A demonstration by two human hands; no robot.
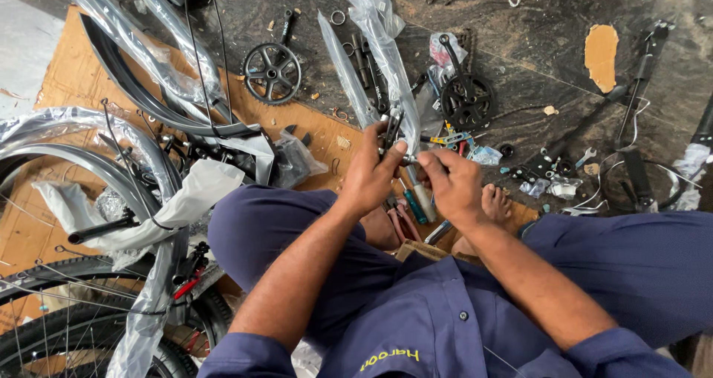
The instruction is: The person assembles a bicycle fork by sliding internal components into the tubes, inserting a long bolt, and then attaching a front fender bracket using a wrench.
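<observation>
I sit on the floor with my legs folded, both hands raised over my lap. My left hand (371,171) grips a small black metal bicycle part (391,128) wrapped partly in clear plastic. My right hand (450,181) pinches a short silver bolt or pin (411,160) at the side of that part, fingertips touching those of the left hand. Just below the hands lie a teal-handled tool (414,206) and a white-handled tool (424,200) on the cardboard.
A black chainwheel with crank (272,70) lies on brown cardboard (74,81), another crankset (466,99) to the right. Plastic-wrapped mudguards (119,29), a bicycle wheel (67,326), cables and loose small parts (553,181) crowd the dark stone floor (535,21).
</observation>
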